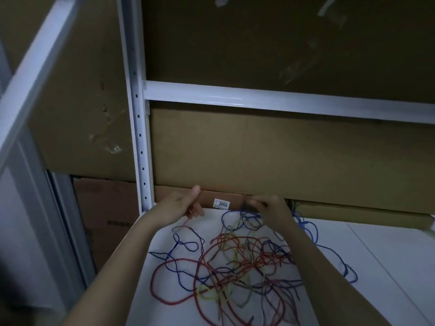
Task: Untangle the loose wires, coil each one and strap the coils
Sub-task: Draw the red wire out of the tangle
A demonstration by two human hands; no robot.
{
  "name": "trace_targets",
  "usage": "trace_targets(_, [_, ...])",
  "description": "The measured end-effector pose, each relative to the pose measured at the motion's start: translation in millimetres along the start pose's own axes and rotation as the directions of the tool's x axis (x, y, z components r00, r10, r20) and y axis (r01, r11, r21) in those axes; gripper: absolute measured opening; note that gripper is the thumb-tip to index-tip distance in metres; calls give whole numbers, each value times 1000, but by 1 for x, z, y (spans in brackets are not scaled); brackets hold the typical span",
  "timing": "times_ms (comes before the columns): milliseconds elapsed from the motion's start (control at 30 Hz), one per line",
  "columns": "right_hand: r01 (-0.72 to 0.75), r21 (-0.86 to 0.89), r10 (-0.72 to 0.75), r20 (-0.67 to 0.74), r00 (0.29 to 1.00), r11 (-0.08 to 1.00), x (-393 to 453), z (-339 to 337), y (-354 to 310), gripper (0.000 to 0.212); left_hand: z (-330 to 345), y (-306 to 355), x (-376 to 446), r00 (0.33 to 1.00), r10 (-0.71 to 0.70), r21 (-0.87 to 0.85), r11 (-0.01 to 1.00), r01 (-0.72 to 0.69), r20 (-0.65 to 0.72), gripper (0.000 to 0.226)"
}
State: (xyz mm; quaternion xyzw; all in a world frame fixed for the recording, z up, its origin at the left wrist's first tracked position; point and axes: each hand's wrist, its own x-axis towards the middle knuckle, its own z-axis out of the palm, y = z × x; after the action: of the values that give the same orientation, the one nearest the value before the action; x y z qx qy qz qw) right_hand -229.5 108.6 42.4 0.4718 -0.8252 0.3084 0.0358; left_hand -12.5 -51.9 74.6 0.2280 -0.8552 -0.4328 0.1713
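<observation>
A loose tangle of wires [237, 262] lies spread on the white bench [388, 255], red, blue, yellow and grey strands looping over one another. The red loops [164, 300] sprawl toward the near left, and blue strands [313, 234] trail off to the right past the right forearm.

Both hands are raised above the far edge of the tangle, forearms reaching in from the bottom of the view and converging toward the back of the bench. The left hand [186, 203] is turned with its thumb up and its fingers curled inward; a thin strand seems to hang from it down toward the pile, but the picture is too dim and blurred to tell whether its grip is really clenched on a wire. The right hand [268, 205] has its fingers bunched forward and pinches a dark blue strand that rises from the heap just beneath its fingertips.

Just behind the hands stands a cardboard box [235, 201] bearing a small white label [221, 204] printed 3055. Larger cardboard sheets fill the white metal shelving frame [141, 137] above and behind.
</observation>
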Motion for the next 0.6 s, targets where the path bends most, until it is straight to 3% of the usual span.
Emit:
trace_targets(67, [17,307,6,-73,997,952,3,-17,-12,21,6,10,10,1000,14,86,996,-12,-23,65])
trace_targets(100, [27,446,13,-88,996,895,5,-24,-18,21,10,14,16,996,46,122,992,-37,-73,54])
trace_targets(167, [50,670,5,-80,997,741,9,-33,-32,26,17,21,29,963,184,180,972,-149,-197,35])
trace_targets(200, [48,733,1,-67,998,678,11,-36,-38,25,20,26,35,924,291,238,943,-232,-250,43])
trace_targets(233, [50,756,-6,-61,998,652,13,-37,-44,21,22,32,41,877,398,321,896,-308,-269,53])
trace_targets(300, [87,702,-58,-65,996,707,16,-36,-54,15,26,43,51,800,556,536,757,-374,-227,62])
trace_targets(400, [139,669,-158,-33,987,730,17,-34,-59,23,27,52,68,831,543,746,600,-287,-117,46])
trace_targets(433, [145,694,-165,-38,986,705,16,-34,-58,27,25,56,71,860,500,752,605,-260,-105,36])
trace_targets(467, [146,730,-154,-57,986,668,17,-36,-57,30,23,60,72,887,451,690,674,-265,-100,27])
trace_targets(533, [161,786,-96,-130,987,597,19,-40,-53,31,22,64,69,940,330,301,908,-292,-85,25])
trace_targets(600, [204,741,-37,-236,971,640,23,-43,-50,29,20,63,64,964,247,-82,963,-255,-98,29])
